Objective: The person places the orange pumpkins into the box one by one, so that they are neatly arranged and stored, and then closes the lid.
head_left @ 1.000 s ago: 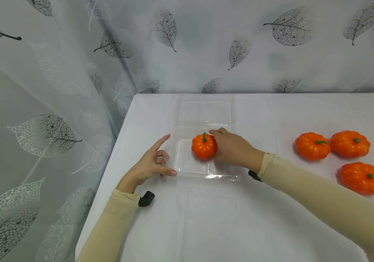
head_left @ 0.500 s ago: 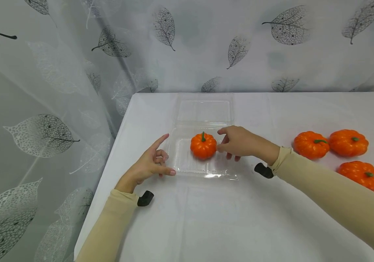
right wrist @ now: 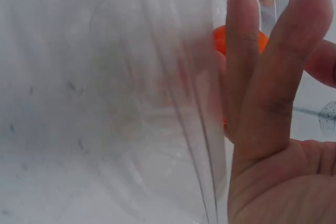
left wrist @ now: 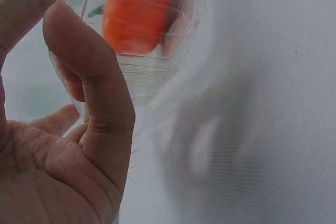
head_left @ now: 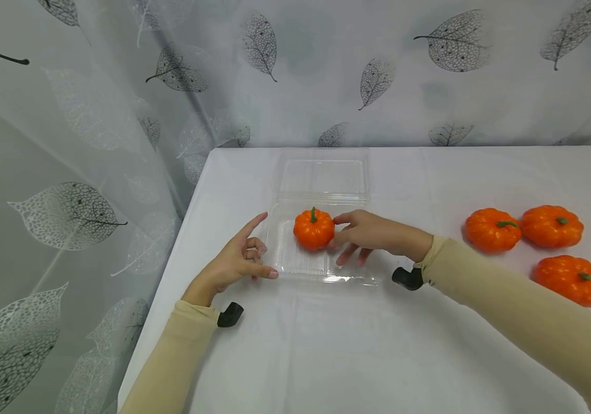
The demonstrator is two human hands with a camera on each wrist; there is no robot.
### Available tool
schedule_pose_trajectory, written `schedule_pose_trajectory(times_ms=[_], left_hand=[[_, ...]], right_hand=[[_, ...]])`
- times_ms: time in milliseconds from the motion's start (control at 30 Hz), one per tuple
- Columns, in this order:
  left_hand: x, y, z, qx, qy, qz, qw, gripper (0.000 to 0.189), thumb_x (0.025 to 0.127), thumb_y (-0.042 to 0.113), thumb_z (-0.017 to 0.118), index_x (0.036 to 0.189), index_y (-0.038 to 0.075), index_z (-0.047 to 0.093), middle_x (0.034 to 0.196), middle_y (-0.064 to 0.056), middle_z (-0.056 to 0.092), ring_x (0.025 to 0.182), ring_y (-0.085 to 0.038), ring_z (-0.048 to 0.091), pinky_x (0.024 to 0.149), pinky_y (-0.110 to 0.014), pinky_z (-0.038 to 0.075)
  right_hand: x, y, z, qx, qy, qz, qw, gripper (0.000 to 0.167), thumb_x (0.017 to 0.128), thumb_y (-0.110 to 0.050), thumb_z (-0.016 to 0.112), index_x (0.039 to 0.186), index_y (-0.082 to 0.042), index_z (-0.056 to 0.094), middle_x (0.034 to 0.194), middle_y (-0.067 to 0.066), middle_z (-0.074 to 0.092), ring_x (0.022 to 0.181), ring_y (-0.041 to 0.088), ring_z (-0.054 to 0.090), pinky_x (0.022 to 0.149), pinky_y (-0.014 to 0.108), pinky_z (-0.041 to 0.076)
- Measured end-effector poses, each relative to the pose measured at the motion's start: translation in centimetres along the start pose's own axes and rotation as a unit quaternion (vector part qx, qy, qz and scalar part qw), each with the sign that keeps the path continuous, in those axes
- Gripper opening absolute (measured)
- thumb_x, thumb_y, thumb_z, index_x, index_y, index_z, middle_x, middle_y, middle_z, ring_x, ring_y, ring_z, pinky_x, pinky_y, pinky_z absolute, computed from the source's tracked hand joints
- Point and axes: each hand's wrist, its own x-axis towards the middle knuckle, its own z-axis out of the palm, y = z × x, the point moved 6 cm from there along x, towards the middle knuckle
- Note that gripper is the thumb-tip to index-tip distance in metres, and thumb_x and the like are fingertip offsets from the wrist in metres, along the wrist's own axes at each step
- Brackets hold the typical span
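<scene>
A small orange pumpkin (head_left: 314, 229) with a green stem sits upright in the base of a clear plastic clamshell box (head_left: 287, 261), whose lid (head_left: 323, 175) lies folded back behind it. At the box's left rim is my left hand (head_left: 235, 261), index finger and thumb spread along the rim and the other fingers bent. My right hand (head_left: 373, 234) reaches over the base from the right, fingers loosely extended, fingertips right at the pumpkin's right side. In the left wrist view the pumpkin (left wrist: 137, 14) shows through the clear wall, beyond my thumb (left wrist: 100, 72).
Farther right on the white-covered table (head_left: 357, 351) are three more orange pumpkins: one with a long stem (head_left: 491, 231), one at the back (head_left: 552, 226) and one nearer the front (head_left: 571, 280). A leaf-patterned curtain (head_left: 306, 69) hangs behind and to the left.
My right hand first drew back right from the pumpkin, then came left against it again. The pumpkin has shifted slightly left in the box. My left hand has stayed at the rim.
</scene>
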Motion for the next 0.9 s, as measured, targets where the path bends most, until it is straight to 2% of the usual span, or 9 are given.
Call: schedule_pose_trajectory(times_ms=[233, 667, 900], left_hand=[[0.1, -0.4, 0.0, -0.002, 0.005, -0.003, 1.0000, 0.122, 0.068, -0.003, 0.092, 0.161, 0.033, 0.021, 0.091, -0.008, 0.043, 0.062, -0.018, 0.046, 0.053, -0.031, 0.050], [0.0, -0.2, 0.1, 0.001, 0.011, -0.012, 0.9999, 0.121, 0.068, -0.003, 0.092, 0.161, 0.034, 0.023, 0.093, -0.008, 0.043, 0.065, -0.019, 0.046, 0.054, -0.029, 0.052], [0.2, -0.3, 0.1, 0.003, 0.009, -0.014, 0.9999, 0.120, 0.070, -0.002, 0.091, 0.161, 0.032, 0.022, 0.093, -0.009, 0.043, 0.065, -0.019, 0.046, 0.054, -0.029, 0.052]], right_hand=[[0.5, -0.3, 1.5, 0.065, -0.021, -0.037, 0.9970, 0.079, 0.097, -0.021, 0.063, 0.158, 0.001, 0.019, 0.123, 0.021, 0.067, 0.097, 0.028, 0.073, 0.065, 0.031, 0.058], [1.2, -0.5, 2.9, 0.093, -0.031, -0.040, 0.9943, 0.085, 0.097, -0.022, 0.066, 0.160, -0.003, 0.013, 0.133, 0.021, 0.061, 0.101, 0.029, 0.072, 0.072, 0.037, 0.060], [1.0, -0.6, 3.0, 0.093, -0.028, -0.041, 0.9944, 0.085, 0.097, -0.024, 0.065, 0.161, -0.004, 0.013, 0.132, 0.020, 0.063, 0.100, 0.028, 0.072, 0.071, 0.037, 0.060]])
